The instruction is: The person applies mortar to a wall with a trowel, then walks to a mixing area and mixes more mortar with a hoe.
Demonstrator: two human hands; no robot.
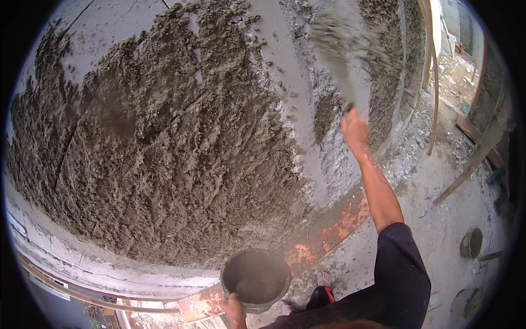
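Observation:
My right arm reaches up to the wall, and my right hand (356, 130) grips a trowel (342, 77) by its handle. The trowel's blade is smeared by motion, with grey mortar (329, 33) spraying off its upper end against the wall. Low down, my left hand (234, 311) has hold of a bucket (276, 266) at its near left rim. Grey wet residue coats the bucket's inside, with some mortar at the bottom. Rough wet mortar (192, 175) covers much of the wall left of the trowel.
Pale bare wall (118, 24) shows at upper left. A mortar-spattered orange plank (329, 230) runs along the wall's foot. My feet (324, 278) stand beside it. At right are leaning wooden poles (466, 178), rubble and another bucket (471, 243). A rail (98, 299) curves at lower left.

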